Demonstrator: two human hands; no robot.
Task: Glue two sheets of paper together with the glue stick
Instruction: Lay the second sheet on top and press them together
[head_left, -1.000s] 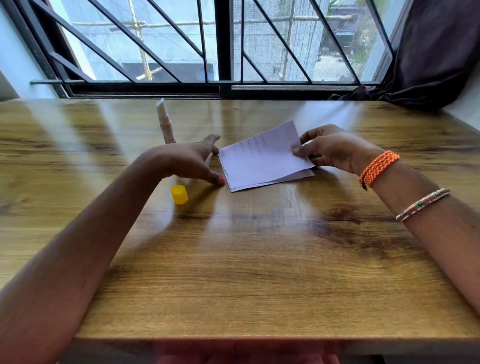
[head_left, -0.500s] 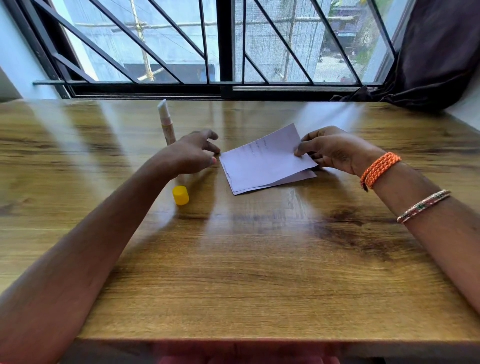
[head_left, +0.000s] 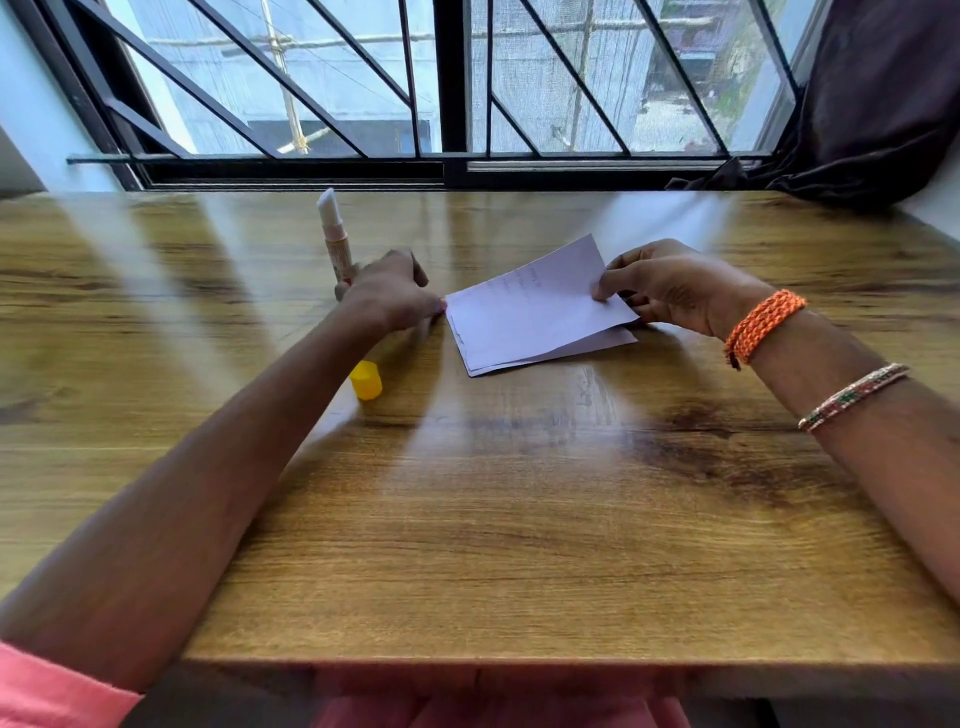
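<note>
Two white paper sheets lie stacked at the table's middle. My right hand pinches the right edge of the top sheet and holds that edge a little above the bottom sheet. The uncapped glue stick stands upright to the left of the papers. My left hand sits with curled fingers right in front of the stick's base and hides it. Its fingertips reach the papers' left edge. Whether it grips the stick does not show. The yellow cap lies on the table, nearer to me than the left hand.
The wooden table runs up to a barred window. A dark curtain hangs at the back right corner. Bracelets circle my right wrist.
My left hand lifted from the papers' near left corner, curled its fingers and moved back toward the glue stick. My right hand kept its hold on the top sheet.
</note>
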